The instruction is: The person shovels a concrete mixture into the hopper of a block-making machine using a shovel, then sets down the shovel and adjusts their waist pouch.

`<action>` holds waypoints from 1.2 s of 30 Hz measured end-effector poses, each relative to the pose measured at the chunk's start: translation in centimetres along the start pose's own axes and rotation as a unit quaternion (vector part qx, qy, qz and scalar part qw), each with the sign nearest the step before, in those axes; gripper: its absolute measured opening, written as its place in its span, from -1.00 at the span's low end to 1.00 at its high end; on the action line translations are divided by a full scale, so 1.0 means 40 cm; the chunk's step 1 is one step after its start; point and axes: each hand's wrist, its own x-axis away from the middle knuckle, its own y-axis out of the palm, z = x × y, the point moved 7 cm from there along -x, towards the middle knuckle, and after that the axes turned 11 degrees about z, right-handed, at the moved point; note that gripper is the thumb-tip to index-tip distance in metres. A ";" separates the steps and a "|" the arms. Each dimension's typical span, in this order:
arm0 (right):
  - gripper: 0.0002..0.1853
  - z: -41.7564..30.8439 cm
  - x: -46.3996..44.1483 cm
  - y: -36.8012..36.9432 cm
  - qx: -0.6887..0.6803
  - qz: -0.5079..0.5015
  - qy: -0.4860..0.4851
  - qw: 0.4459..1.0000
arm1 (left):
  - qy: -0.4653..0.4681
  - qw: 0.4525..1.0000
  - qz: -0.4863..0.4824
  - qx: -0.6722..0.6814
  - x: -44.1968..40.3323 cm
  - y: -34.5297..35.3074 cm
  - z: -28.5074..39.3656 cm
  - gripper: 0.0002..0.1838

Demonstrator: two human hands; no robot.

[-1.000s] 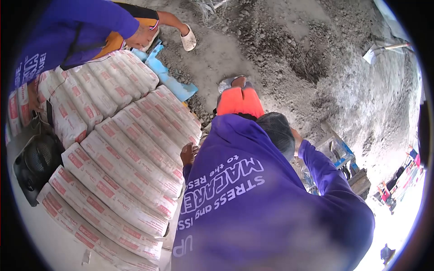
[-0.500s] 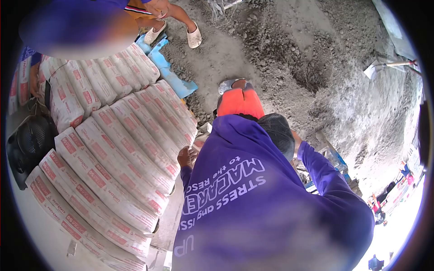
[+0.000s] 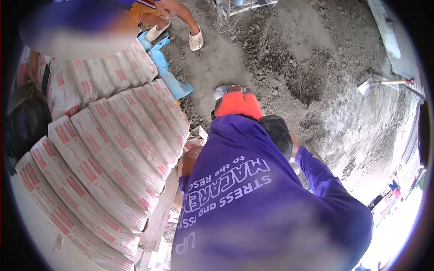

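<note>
My left hand (image 3: 193,153) hangs beside the stacked cement bags (image 3: 108,149), just off their near ends. My shirt partly covers this hand, and its fingers do not show clearly. A dark mesh cap (image 3: 276,135) is at my right hip. My right hand (image 3: 295,145) grips the cap from behind, with most of its fingers hidden. The white and red printed bags lie in rows along my left side. My purple shirt (image 3: 239,189) and orange shorts (image 3: 238,105) fill the middle of the view.
Another person's legs in white clogs (image 3: 196,40) stand beyond the bags. Blue sheeting (image 3: 176,86) lies by the stack. Rough soil and gravel (image 3: 271,58) stretch ahead. A shovel (image 3: 365,86) lies at the right. An arm (image 3: 34,67) shows at far left.
My left hand has come away from the bags toward my body. The bags have shifted left and slightly down in view. My right hand keeps the cap at my hip.
</note>
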 end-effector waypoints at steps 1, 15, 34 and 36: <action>-0.64 0.001 -0.010 -0.012 0.015 0.006 -0.020 1.000 | 0.010 1.000 -0.017 0.015 0.030 0.018 0.028 -0.79; -0.26 -0.245 0.023 0.343 0.240 -0.176 0.068 0.952 | 0.159 0.974 0.099 0.126 0.145 0.013 0.070 -0.74; -0.18 -0.196 -0.081 0.503 0.545 -0.161 -0.006 0.823 | 0.174 0.930 0.256 0.198 0.148 -0.080 0.057 -0.71; -0.17 -0.189 -0.086 0.490 0.539 -0.162 -0.010 0.826 | 0.219 0.927 0.293 0.085 0.094 -0.069 0.023 -0.66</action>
